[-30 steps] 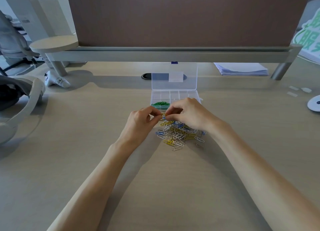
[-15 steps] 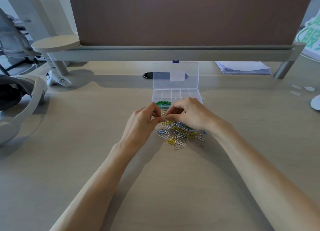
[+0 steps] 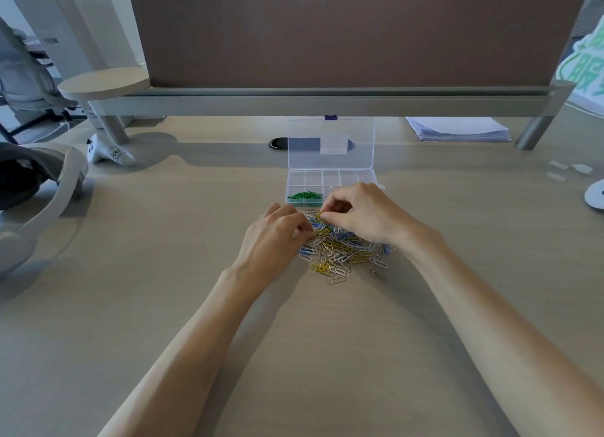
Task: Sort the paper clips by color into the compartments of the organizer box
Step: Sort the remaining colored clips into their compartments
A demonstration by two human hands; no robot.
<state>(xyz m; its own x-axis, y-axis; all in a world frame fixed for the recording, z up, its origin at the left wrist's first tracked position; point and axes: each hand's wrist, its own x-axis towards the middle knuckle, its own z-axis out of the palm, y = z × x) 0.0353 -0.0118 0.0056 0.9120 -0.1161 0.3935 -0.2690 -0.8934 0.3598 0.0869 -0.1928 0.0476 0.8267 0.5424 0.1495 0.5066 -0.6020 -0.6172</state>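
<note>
Clips (image 3: 340,253) in yellow, blue and white lie in a loose heap on the desk (image 3: 163,289), just in front of the box (image 3: 313,179) and between the two hands.

A headset (image 3: 49,188) sits at the far left, well apart from the work.

The left hand (image 3: 274,237) rests at the heap's left edge with its fingers curled and their tips down among the clips. Whether it has one pinched cannot be told.

The box stands with its lid (image 3: 330,142) up. Green clips (image 3: 305,196) fill its near-left compartment, and the other compartments that show look bare.

The right hand (image 3: 366,217) hovers over the far side of the heap, partly covering the box's near-right corner. Its thumb and forefinger are closed on a yellow clip (image 3: 318,214) and its other fingers are curled loosely.

Papers (image 3: 457,129) lie stacked at the far right.

The clips are probably very light, stiff and springy, with a smooth coating that slips. Their loops are likely to hook into each other, so one lifted clip may drag others up with it. The best hold seems to be a fingertip pinch across the flat of a single clip, near one rounded end. A small shake should free any that cling before it goes over the box.
</note>
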